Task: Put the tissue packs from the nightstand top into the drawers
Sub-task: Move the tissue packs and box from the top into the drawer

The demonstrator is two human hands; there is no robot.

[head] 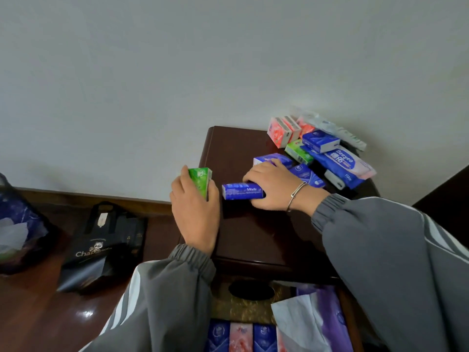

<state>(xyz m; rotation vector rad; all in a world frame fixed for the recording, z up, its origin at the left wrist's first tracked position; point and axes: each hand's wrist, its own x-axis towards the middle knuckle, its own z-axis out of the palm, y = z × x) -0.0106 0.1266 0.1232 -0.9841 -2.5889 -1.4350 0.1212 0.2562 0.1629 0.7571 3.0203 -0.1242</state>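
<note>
My left hand [194, 207] gripped a green pack [200, 180] off the nightstand's [253, 237] left edge; my right hand [272, 189] clutched a blue pack [241, 191] mid-top. Next, I judged, both needed lowering into the open drawer [243, 311].

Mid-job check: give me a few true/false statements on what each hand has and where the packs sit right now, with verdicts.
1. The left hand holds a green pack. True.
2. The right hand holds nothing. False: it grips a blue Vinda pack lying on the nightstand top.
3. No other packs are left on top. False: a pile of packs lies at the far right corner.
4. The drawer below is open, with packs inside. True.
5. The black bag stands on the nightstand. False: it sits on the floor to the left.
</note>
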